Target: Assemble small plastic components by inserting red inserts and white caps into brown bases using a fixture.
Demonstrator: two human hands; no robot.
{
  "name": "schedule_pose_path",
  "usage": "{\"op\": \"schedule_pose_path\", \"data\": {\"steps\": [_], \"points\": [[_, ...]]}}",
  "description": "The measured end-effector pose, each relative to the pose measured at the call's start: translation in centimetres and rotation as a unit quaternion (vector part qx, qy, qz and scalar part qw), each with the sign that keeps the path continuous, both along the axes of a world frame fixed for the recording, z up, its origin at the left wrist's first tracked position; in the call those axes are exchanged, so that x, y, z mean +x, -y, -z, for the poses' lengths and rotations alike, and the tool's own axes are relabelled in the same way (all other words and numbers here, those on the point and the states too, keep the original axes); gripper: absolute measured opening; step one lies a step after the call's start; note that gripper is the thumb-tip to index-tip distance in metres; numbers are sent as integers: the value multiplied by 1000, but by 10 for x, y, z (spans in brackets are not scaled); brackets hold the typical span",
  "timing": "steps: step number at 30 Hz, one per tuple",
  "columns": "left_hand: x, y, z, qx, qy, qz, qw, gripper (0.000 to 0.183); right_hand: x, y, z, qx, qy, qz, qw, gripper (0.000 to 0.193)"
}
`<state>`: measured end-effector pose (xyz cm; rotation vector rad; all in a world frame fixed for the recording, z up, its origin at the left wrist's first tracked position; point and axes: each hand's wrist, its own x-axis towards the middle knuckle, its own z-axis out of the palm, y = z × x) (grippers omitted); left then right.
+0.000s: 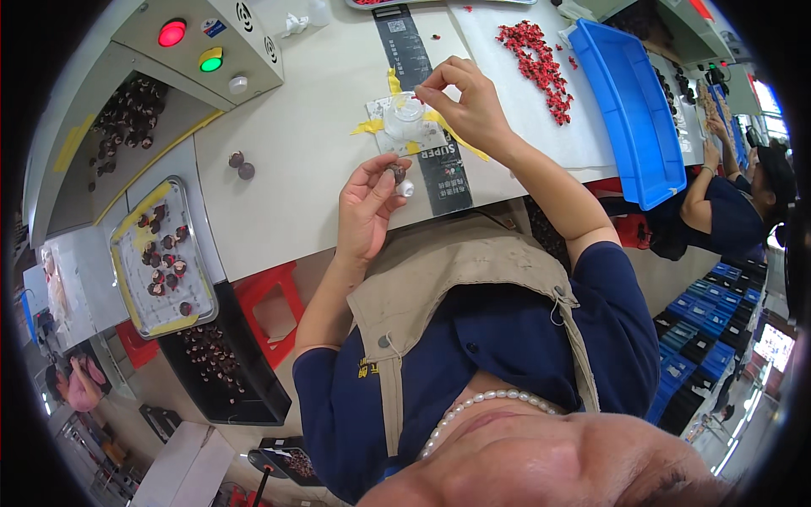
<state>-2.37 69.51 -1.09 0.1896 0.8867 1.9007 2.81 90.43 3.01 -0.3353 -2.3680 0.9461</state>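
Note:
Thumb and fingers of my left hand are closed round a dark brown ball. A small white rounded piece shows at the same fingertips; its kind is unclear. My right hand is raised farther from me, thumb and forefinger pinched on a tiny red piece. Below that pinch sits a clear round dish on a square plate with yellow tape at its edges. Two more dark balls lie on the table to the left.
Many small red pieces lie on white sheeting at the right, beside a long blue tray. A metal tray with balls stands left, above a black bin. A machine with lamps is far left; a co-worker sits right.

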Motion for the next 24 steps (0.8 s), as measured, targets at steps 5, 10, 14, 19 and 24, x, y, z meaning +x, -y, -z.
{"op": "schedule_pose_path", "data": {"steps": [5, 10, 14, 19, 24], "points": [[-3, 1, -1, 7, 7, 2, 1000, 27, -5, 7, -6, 98, -1, 10, 995, 11], [-5, 1, -1, 10, 5, 7, 1000, 27, -11, 7, -10, 154, 15, -16, 988, 12], [-3, 1, 1, 1, -1, -7, 1000, 28, -7, 6, -11, 85, 53, -35, 994, 11], [-2, 0, -3, 2, -2, 3, 1000, 29, -7, 10, -14, 118, 21, -66, 991, 10], [0, -6, -5, 29, 30, -17, 999, 32, -8, 10, -16, 90, 22, -69, 993, 12]]}}
